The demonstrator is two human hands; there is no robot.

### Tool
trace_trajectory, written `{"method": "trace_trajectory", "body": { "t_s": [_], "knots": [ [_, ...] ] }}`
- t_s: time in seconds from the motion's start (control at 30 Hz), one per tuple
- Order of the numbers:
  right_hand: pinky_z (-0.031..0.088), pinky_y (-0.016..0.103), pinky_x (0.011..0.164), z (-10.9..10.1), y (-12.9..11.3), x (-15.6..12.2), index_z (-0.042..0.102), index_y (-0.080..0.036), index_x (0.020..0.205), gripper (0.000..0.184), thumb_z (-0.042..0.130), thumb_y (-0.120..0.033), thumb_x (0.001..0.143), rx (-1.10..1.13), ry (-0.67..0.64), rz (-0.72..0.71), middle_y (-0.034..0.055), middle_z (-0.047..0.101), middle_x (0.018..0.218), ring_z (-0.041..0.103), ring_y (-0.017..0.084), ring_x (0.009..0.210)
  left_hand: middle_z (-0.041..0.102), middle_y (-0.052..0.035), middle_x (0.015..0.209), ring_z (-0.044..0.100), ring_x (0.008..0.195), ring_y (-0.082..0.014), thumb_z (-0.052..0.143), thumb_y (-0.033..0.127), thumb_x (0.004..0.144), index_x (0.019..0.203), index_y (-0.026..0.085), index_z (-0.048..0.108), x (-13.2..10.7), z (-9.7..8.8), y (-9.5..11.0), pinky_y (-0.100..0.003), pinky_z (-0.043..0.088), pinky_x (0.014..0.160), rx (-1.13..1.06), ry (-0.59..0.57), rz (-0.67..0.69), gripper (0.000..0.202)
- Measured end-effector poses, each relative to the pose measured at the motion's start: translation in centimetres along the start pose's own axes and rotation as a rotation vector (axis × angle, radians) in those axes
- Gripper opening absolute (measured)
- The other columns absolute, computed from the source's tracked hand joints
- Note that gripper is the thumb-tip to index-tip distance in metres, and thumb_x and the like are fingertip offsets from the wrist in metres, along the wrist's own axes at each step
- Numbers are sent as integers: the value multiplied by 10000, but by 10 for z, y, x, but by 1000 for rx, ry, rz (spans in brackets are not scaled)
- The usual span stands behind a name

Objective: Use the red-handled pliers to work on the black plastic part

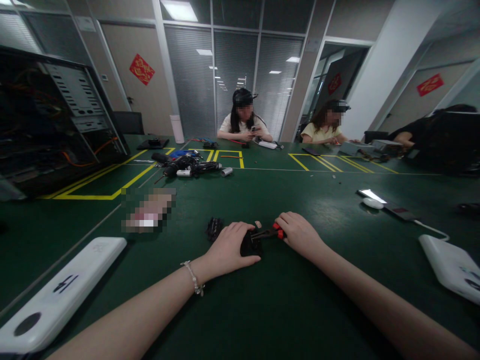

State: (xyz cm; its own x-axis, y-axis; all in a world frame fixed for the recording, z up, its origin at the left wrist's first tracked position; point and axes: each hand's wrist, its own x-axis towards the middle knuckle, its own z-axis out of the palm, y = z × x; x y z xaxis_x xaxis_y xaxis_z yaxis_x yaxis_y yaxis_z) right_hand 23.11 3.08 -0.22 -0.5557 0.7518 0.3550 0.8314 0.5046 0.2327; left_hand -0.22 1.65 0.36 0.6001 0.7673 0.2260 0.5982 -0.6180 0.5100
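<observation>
The left hand [228, 246] has its fingers clamped around a black part [247, 247] on the desk [285, 310]. Toward three o'clock from it, the right hand's [300, 232] fingers grip red-handled pliers [268, 233]; another black piece [215, 228] lies at ten.

Dim overall; ceiling panel [180, 10] bright; soft glare on tabletop [326, 205]; edges stretched, some patches pixelated.
</observation>
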Motion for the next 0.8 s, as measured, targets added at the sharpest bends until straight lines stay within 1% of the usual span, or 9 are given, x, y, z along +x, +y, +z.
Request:
{"method": "trace_trajectory", "body": {
  "t_s": [0.23,0.47,0.6,0.8],
  "knots": [
    [396,318,709,0,-1,1,539,-156,896,304,576,-112,598,-21,-39,20,63,556,877,495,189,790,476,-62,1134,430,1058,-255,608,481,648,1133,224,412,0,0,1,-417,343,893,7,5,6,583],
    [379,301,687,-3,-4,2,544,-162,856,256,562,-103,608,-48,-41,25,62,560,860,489,182,774,484,-59,1116,439,1042,-252,621,456,643,1128,224,415,1,0,1,-405,350,887,16,18,18,576],
    [376,296,687,-4,-5,1,548,-165,862,250,555,-101,620,-49,-35,26,61,565,863,491,179,778,482,-64,1122,438,1045,-265,627,471,625,1130,225,418,1,0,2,-418,347,888,4,13,5,599],
    [385,307,701,-4,-6,2,554,-162,896,278,548,-86,629,-53,-40,38,64,570,878,498,187,789,486,-56,1132,437,1051,-264,609,488,646,1136,233,413,1,-1,0,-421,352,884,-3,12,-6,586]
  ]
}}
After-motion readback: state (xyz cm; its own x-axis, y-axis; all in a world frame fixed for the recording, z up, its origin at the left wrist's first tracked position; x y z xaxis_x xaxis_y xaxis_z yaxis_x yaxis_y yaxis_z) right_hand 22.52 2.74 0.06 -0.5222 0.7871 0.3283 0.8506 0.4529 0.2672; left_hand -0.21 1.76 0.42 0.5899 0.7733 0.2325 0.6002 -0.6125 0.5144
